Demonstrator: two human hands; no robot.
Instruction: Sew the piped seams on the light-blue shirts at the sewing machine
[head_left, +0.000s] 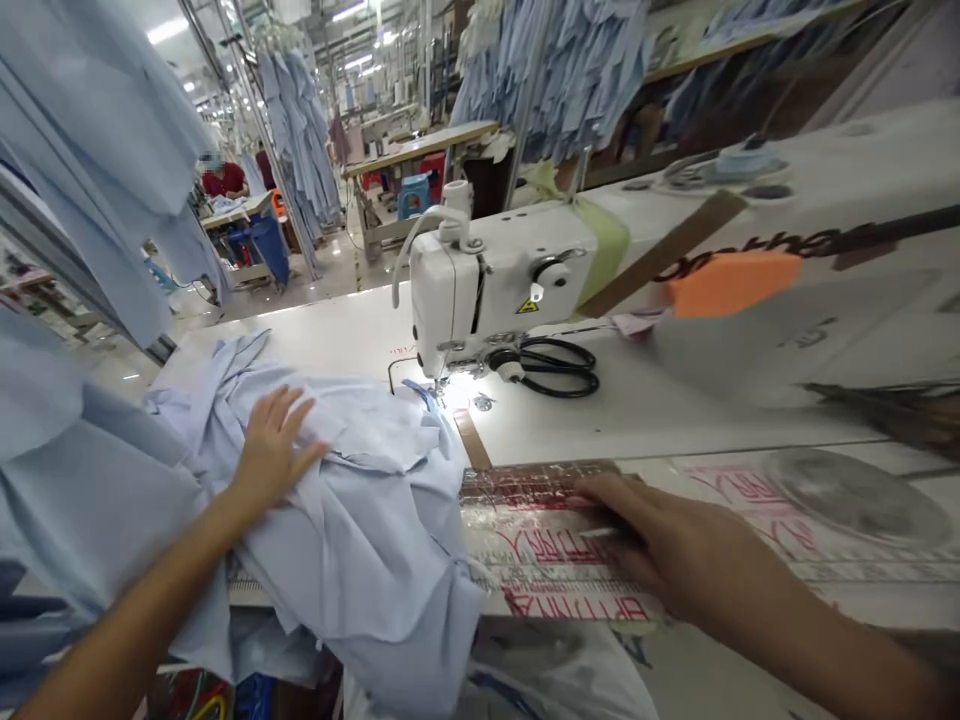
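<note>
The hands are staying apart: the left hand (pixel 274 447) is pressing on crumpled light blue cloth (pixel 367 510) at lower centre, while the right hand (pixel 652 540) is resting on a clear plastic template (pixel 525 555) on the bench (pixel 637 410), just below the sewing machine (pixel 487 280).

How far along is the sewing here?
Hard to say. Done: the pale blue cloth looks cut, with one part at the needle. In hand: the left hand flattens the cloth; the right hand rests on a clear template. Left: most cloth lies bunched on the table, away from the needle, probably unsewn.
</note>
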